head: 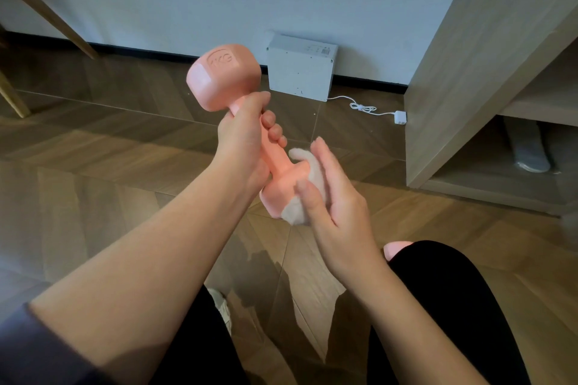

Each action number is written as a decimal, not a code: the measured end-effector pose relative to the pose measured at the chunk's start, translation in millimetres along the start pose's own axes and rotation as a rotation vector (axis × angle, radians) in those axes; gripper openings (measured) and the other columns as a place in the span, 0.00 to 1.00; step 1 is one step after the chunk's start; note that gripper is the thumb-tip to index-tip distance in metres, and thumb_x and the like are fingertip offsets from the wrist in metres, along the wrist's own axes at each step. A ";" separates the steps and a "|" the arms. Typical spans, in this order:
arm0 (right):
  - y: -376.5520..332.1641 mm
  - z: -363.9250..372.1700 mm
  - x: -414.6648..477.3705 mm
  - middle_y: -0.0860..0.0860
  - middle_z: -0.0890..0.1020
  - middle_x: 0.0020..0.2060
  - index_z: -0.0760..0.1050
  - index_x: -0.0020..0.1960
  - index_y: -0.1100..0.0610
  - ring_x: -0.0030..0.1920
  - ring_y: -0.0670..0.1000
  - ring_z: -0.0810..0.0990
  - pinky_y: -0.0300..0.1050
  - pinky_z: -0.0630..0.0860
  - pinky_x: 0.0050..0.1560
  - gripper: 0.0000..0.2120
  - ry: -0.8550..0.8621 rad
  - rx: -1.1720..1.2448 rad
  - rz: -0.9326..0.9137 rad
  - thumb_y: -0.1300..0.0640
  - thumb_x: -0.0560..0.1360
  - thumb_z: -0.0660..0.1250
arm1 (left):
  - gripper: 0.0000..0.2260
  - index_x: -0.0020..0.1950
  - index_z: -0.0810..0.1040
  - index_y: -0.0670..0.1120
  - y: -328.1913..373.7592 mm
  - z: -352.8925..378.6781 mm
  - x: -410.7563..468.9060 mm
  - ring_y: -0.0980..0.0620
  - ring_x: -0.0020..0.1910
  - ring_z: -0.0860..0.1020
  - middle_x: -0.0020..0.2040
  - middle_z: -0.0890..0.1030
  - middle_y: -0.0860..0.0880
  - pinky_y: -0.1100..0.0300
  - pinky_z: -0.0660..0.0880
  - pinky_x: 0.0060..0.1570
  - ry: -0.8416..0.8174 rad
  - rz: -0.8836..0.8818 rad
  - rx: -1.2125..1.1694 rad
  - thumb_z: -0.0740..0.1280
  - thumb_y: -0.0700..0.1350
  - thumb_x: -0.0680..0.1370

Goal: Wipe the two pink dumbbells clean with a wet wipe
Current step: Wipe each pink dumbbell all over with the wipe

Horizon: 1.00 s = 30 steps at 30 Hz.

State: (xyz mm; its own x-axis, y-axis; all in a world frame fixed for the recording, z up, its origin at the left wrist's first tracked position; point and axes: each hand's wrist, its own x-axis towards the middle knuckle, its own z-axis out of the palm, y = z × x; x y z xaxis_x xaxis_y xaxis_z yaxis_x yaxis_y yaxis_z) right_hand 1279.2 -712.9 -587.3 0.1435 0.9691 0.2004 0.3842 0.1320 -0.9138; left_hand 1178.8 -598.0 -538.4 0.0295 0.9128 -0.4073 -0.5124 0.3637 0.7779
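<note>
Two pink dumbbells make up the job, and we judge ourselves partway through one of them. The wipe is on its near head, and nothing tells us whether the handle and far head are clean yet. The other dumbbell is out of our hands, so at least half the work seems left.

Starting at the left, wooden chair legs [47, 6] stand by the wall. Our left hand [242, 137] is clenched round the handle of the held dumbbell [223, 75], fingers wrapped fully about it. It holds the weight in the air above the wooden floor [93, 166], tilted so that the head marked 1KG points up and far-left and the other head hangs down to the near right. Against that lower head lies the wet wipe [294, 212], bunched, with one corner sticking out above. Our right hand [337, 200] presses it there with fingers almost straight and the thumb laid across the cloth. It cups the wipe against the head rather than gripping the weight itself.

Further right, the second dumbbell [396, 249] shows only as a pink tip, seemingly on the floor behind our right knee [438, 278], well apart from both hands. Far behind, a white box [300, 69] stands against the wall, its cable [362, 107] trailing right toward a wooden cabinet [453, 72]
</note>
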 end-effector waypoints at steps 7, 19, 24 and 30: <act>9.3 7.6 -5.9 0.51 0.74 0.69 0.69 0.71 0.60 0.73 0.47 0.70 0.51 0.69 0.71 0.19 0.129 -0.076 -0.299 0.59 0.81 0.63 | 0.05 0.44 0.71 0.46 1.8 -0.3 -0.4 0.55 0.21 0.65 0.24 0.69 0.52 0.63 0.66 0.24 0.053 0.053 0.022 0.67 0.41 0.77; 17.2 -4.2 3.4 0.47 0.79 0.65 0.73 0.68 0.52 0.68 0.44 0.75 0.50 0.75 0.65 0.15 0.065 0.128 -0.121 0.55 0.83 0.57 | 0.08 0.42 0.67 0.46 5.4 -1.7 -2.6 0.54 0.21 0.63 0.24 0.66 0.52 0.63 0.65 0.24 -0.073 0.023 0.017 0.66 0.42 0.77; 11.9 -11.3 9.7 0.45 0.82 0.58 0.77 0.61 0.45 0.61 0.48 0.79 0.47 0.77 0.59 0.14 -0.045 0.278 -0.038 0.55 0.82 0.56 | 0.14 0.33 0.63 0.48 6.4 0.1 -9.0 0.54 0.20 0.59 0.23 0.62 0.52 0.63 0.62 0.23 -0.153 -0.002 0.026 0.63 0.41 0.76; 13.7 -12.8 13.6 0.39 0.82 0.45 0.79 0.55 0.51 0.47 0.44 0.80 0.34 0.74 0.43 0.14 -0.090 0.374 0.036 0.55 0.81 0.54 | 0.16 0.31 0.62 0.48 9.2 3.2 -15.2 0.53 0.20 0.59 0.22 0.60 0.52 0.63 0.60 0.21 -0.261 -0.059 0.045 0.61 0.43 0.77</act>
State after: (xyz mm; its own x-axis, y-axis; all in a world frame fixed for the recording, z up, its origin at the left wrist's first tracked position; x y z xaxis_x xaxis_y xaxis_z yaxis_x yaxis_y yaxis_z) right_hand 1298.1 -700.6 -592.6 0.0639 0.9868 0.1488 0.0184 0.1479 -0.9888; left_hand 1176.4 -607.9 -523.6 0.2815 0.9047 -0.3198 -0.4649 0.4202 0.7793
